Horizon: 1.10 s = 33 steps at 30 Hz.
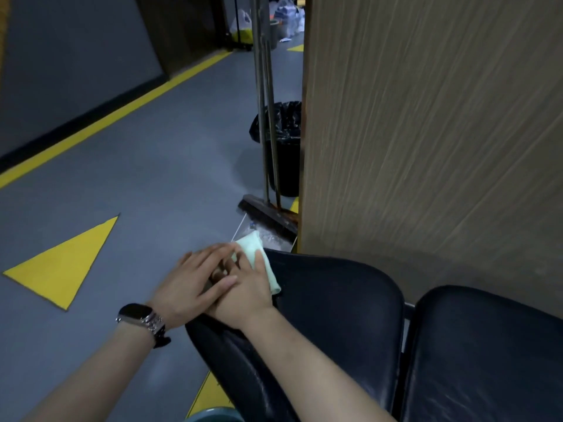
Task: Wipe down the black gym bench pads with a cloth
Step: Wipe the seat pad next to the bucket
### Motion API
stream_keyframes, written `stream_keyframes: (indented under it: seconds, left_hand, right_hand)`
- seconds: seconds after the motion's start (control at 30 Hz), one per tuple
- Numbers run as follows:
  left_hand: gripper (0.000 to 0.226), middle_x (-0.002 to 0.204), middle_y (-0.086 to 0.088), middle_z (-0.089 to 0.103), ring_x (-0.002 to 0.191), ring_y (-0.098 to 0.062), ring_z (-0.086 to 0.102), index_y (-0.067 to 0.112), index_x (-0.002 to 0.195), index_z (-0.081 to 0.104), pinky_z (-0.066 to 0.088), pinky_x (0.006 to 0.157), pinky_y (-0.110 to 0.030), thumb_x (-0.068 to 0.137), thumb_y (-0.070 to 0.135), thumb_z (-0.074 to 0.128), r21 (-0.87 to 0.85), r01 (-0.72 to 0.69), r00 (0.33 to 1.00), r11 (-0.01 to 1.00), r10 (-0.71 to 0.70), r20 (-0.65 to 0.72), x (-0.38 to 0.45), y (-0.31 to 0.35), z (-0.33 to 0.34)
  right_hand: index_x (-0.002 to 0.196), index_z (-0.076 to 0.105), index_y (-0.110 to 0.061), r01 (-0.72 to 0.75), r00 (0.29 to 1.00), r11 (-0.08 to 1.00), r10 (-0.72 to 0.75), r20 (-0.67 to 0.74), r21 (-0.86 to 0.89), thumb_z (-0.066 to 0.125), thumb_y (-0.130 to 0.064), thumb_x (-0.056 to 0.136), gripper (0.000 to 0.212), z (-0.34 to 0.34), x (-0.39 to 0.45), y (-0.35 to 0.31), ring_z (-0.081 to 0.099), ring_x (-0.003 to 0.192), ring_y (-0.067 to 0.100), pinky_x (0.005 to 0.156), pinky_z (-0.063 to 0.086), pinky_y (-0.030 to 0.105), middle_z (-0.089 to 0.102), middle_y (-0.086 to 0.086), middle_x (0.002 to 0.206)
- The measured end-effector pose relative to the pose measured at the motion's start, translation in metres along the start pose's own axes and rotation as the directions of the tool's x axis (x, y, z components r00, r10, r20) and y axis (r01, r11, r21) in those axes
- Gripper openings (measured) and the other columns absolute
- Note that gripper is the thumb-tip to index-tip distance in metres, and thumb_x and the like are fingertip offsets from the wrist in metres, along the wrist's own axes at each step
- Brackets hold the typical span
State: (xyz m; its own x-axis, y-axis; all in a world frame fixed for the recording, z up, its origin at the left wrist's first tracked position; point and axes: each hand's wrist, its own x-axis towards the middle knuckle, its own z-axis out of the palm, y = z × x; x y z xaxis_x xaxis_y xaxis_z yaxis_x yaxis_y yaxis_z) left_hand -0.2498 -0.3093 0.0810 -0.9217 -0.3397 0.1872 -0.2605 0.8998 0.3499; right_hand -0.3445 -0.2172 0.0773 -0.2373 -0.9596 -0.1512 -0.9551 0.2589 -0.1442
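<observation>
Right now your left hand [195, 281], fingers straight and together, lies over your right hand [243, 296], which presses the folded pale green cloth [259, 260] flat onto the far left corner of the left black padded bench seat [335, 303]. Unwiped padding stretches rightward from your fingertips. Beyond, a black-lined waste bin [283, 147] stands; contents unseen.

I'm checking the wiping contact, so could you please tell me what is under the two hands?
A pale green cloth lies under the right hand, on the black pad. The left hand rests on the right. Most of the cloth is covered.
</observation>
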Motion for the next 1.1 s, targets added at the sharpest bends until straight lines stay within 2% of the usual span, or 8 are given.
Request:
stream_keyframes:
  seconds: [0.07, 0.2, 0.27, 0.37, 0.57, 0.8, 1.0, 1.1]
  left_hand:
    - [0.065, 0.137, 0.005, 0.047, 0.124, -0.012, 0.042, 0.028, 0.14, 0.034, 0.034, 0.104, -0.043, 0.089, 0.067, 0.022, 0.003, -0.001, 1.0, 1.0, 0.001, 0.011, 0.003, 0.004, 0.001]
    - [0.069, 0.138, 0.001, 0.047, 0.126, -0.017, 0.042, 0.022, 0.139, 0.037, 0.033, 0.107, -0.04, 0.088, 0.067, 0.026, -0.027, 0.016, 1.0, 0.999, -0.015, 0.018, 0.003, 0.011, 0.001]
    - [0.068, 0.139, 0.0, 0.046, 0.126, -0.018, 0.042, 0.023, 0.139, 0.037, 0.032, 0.108, -0.039, 0.088, 0.067, 0.026, -0.03, 0.029, 0.999, 0.999, -0.029, 0.018, 0.0, 0.012, 0.001]
    - [0.069, 0.139, -0.003, 0.046, 0.127, -0.019, 0.043, 0.021, 0.14, 0.036, 0.033, 0.107, -0.041, 0.089, 0.067, 0.025, -0.023, 0.053, 0.998, 0.998, -0.052, 0.029, -0.005, 0.014, 0.0]
    - [0.07, 0.141, -0.001, 0.043, 0.128, -0.018, 0.04, 0.024, 0.142, 0.031, 0.031, 0.108, -0.038, 0.089, 0.067, 0.022, -0.008, 0.067, 0.996, 0.998, -0.067, 0.054, -0.012, 0.019, 0.002]
    - [0.071, 0.143, -0.001, 0.041, 0.131, -0.017, 0.036, 0.028, 0.145, 0.026, 0.026, 0.109, -0.031, 0.087, 0.069, 0.019, -0.003, 0.082, 0.993, 0.997, -0.081, 0.087, -0.019, 0.031, 0.006]
    - [0.068, 0.142, -0.001, 0.043, 0.13, -0.018, 0.038, 0.029, 0.144, 0.026, 0.032, 0.108, -0.04, 0.088, 0.068, 0.021, -0.012, 0.045, 0.994, 0.999, -0.044, 0.099, -0.016, 0.041, 0.012]
    - [0.067, 0.143, 0.0, 0.041, 0.131, -0.017, 0.037, 0.027, 0.144, 0.027, 0.031, 0.109, -0.041, 0.089, 0.065, 0.023, -0.014, 0.027, 0.994, 1.0, -0.025, 0.106, -0.016, 0.048, 0.016]
  right_hand:
    - [0.151, 0.014, -0.031, -0.01, 1.0, 1.0, 0.01, 0.014, -0.011, 0.028, -0.055, 0.093, 0.064, -0.003, 0.002, 0.01, -0.004, 0.146, 0.024, 0.112, -0.007, 0.054, 0.01, 0.001, 0.159]
    - [0.148, 0.026, -0.028, -0.061, 0.998, 0.994, 0.058, 0.035, 0.086, 0.036, -0.054, 0.091, 0.064, -0.011, 0.007, 0.035, 0.008, 0.145, 0.024, 0.115, 0.007, 0.05, 0.017, -0.001, 0.157]
    - [0.147, 0.027, -0.03, -0.101, 0.995, 0.982, 0.098, 0.027, 0.161, 0.044, -0.063, 0.085, 0.072, -0.013, 0.007, 0.049, 0.018, 0.142, 0.023, 0.113, 0.014, 0.048, 0.022, 0.0, 0.156]
    - [0.148, 0.023, -0.035, -0.168, 0.986, 0.956, 0.166, 0.029, 0.24, 0.044, -0.074, 0.079, 0.082, -0.015, -0.001, 0.07, 0.034, 0.136, 0.026, 0.11, 0.023, 0.047, 0.033, 0.002, 0.152]
    - [0.146, 0.026, -0.039, -0.241, 0.968, 0.958, 0.227, 0.102, 0.158, 0.032, -0.081, 0.078, 0.079, -0.019, -0.025, 0.105, 0.045, 0.128, 0.026, 0.101, 0.03, 0.045, 0.046, 0.002, 0.143]
    - [0.141, 0.033, -0.04, -0.426, 0.904, 0.888, 0.414, 0.102, 0.172, 0.029, -0.081, 0.078, 0.075, -0.021, -0.08, 0.155, 0.044, 0.125, 0.027, 0.098, 0.032, 0.046, 0.049, 0.002, 0.136]
    - [0.143, 0.03, -0.037, -0.554, 0.826, 0.778, 0.559, 0.078, 0.296, 0.034, -0.078, 0.08, 0.076, -0.014, -0.112, 0.165, 0.041, 0.125, 0.028, 0.1, 0.032, 0.045, 0.046, 0.004, 0.136]
    - [0.147, 0.022, -0.035, -0.579, 0.798, 0.737, 0.6, 0.055, 0.35, 0.034, -0.078, 0.08, 0.08, -0.007, -0.126, 0.162, 0.036, 0.128, 0.028, 0.104, 0.03, 0.045, 0.04, 0.004, 0.141]
